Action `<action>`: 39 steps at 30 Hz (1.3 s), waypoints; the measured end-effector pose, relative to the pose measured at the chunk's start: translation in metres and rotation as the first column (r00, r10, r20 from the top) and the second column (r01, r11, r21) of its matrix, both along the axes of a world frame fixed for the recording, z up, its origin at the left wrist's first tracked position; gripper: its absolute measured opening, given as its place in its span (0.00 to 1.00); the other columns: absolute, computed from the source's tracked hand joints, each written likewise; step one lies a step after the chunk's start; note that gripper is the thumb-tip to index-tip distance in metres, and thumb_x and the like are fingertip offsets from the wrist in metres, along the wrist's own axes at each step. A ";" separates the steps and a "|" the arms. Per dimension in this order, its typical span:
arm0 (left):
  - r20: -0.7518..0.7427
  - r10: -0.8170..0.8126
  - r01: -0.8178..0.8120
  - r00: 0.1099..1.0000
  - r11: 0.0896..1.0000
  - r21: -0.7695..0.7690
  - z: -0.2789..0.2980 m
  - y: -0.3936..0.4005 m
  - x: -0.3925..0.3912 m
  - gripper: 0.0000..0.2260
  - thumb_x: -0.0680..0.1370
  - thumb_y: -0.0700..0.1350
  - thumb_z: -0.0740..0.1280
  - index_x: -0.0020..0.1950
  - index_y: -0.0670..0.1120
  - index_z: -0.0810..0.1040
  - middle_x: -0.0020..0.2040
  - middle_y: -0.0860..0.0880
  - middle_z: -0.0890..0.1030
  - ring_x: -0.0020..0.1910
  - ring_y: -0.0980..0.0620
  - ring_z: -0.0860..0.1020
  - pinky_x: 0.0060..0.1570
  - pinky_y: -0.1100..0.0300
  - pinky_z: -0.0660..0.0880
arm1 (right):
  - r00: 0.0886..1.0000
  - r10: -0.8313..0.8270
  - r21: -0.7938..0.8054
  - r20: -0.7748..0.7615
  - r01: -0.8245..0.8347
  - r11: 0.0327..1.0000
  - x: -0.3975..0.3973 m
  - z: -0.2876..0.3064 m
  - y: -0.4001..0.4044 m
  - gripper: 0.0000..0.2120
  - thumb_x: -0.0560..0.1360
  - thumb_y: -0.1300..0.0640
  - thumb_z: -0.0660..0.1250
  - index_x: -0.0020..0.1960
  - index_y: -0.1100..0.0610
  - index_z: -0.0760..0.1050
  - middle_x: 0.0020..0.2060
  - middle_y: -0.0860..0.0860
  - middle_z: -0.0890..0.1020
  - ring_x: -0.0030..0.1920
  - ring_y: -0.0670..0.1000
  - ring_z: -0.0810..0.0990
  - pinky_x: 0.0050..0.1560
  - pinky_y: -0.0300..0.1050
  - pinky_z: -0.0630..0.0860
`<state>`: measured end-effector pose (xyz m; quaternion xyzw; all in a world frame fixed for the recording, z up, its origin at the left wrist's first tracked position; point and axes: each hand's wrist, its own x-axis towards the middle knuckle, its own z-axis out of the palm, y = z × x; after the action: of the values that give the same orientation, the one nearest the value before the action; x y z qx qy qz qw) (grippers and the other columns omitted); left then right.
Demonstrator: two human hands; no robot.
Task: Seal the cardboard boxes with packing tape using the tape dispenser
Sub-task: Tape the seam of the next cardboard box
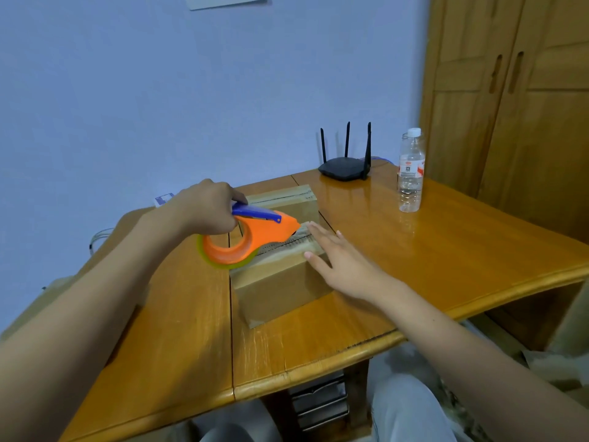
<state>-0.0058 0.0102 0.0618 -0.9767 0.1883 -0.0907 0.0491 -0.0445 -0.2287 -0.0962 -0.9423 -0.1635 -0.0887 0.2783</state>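
Box (280, 282) seam runs left-right across the desk (430, 250). Left hand (207, 207) grips tape dispenser (245, 240) over it; right hand (344, 263) lies flat, fingers straight, at the seam's right end.

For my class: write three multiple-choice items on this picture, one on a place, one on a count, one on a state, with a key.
1. Where is the water bottle?
A. right of the router
B. on the near box
C. on the floor

2. How many antennas has the router?
A. one
B. three
C. five

3. How is the right hand?
A. fist
B. flat on the near box
C. gripping the bottle

Key: 1 A, it stands on the table; 2 B, three upright rods; 3 B, straight fingers lie on the box top.
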 end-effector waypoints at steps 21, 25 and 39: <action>-0.024 0.055 -0.056 0.998 0.998 -0.038 -0.010 -0.003 0.009 0.22 0.74 0.41 0.65 0.67 0.50 0.77 0.50 0.51 0.80 0.45 0.53 0.72 0.39 0.60 0.72 | 0.994 0.084 -0.350 0.068 -0.055 0.935 0.022 0.027 0.012 0.32 0.85 0.39 0.47 0.81 0.58 0.56 0.81 0.52 0.57 0.81 0.49 0.49 0.81 0.52 0.41; -0.023 0.064 -0.063 0.998 0.998 0.029 -0.009 -0.005 0.010 0.20 0.74 0.43 0.65 0.66 0.52 0.77 0.48 0.53 0.80 0.46 0.52 0.74 0.43 0.57 0.79 | 0.997 0.080 -0.363 -0.002 -0.075 0.929 0.015 0.032 0.012 0.32 0.85 0.39 0.46 0.81 0.57 0.55 0.81 0.53 0.56 0.81 0.51 0.49 0.81 0.51 0.45; -0.146 0.065 -0.041 0.987 0.986 0.160 -0.013 -0.002 0.003 0.18 0.76 0.35 0.60 0.65 0.44 0.69 0.49 0.45 0.79 0.46 0.47 0.77 0.43 0.55 0.76 | 0.998 0.047 -0.367 -0.039 -0.058 0.928 0.007 0.039 0.012 0.30 0.84 0.39 0.47 0.82 0.53 0.54 0.81 0.51 0.54 0.81 0.53 0.53 0.76 0.53 0.61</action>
<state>-0.0025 0.0081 0.0489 -0.9785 0.1720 -0.0002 0.1139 -0.0374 -0.2162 -0.0570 -0.9742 -0.1984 -0.0351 0.1016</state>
